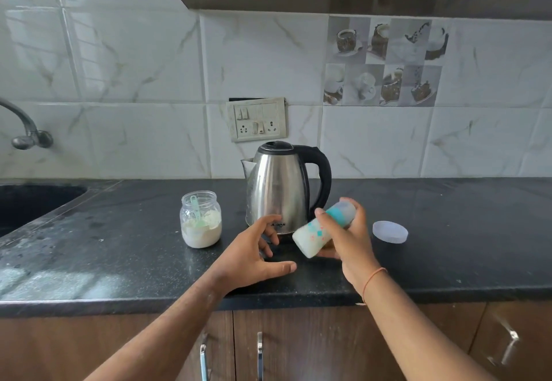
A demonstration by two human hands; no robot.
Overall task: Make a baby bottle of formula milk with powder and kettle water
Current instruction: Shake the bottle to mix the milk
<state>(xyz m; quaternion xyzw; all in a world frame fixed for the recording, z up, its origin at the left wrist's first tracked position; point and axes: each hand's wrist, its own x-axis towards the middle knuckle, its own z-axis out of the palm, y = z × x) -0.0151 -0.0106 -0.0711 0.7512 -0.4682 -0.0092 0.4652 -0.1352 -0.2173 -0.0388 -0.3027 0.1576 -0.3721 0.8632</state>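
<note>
Right hand: the right hand (343, 237) grips the baby bottle (324, 228), fingers and thumb wrapped round its body, above the counter (448, 246) near the front edge.
Baby bottle: tilted far over, its base low and to the left, its capped end up and to the right behind the fingers; white liquid fills it; it is blurred, so the cap's details cannot be made out.
Left hand: the left hand (260, 252) hangs just left of the bottle with fingers spread and relaxed, holding nothing, thumb stretched toward the bottle's base.
Kettle: the steel kettle (280, 189) stands upright toward the back edge of the counter, lid closed, black handle to the right, spout to the left, right behind both hands.
Powder jar: the clear jar (201, 219) stands open just left of the kettle, partly full of white powder with a pale green scoop (197, 213) standing in it.
Jar lid: the round lid (389, 232) lies flat on the counter, right of the right hand.
Sink: the sink (30, 201) is set into the counter's left end, with a tap (27, 129) on the wall above it.
</note>
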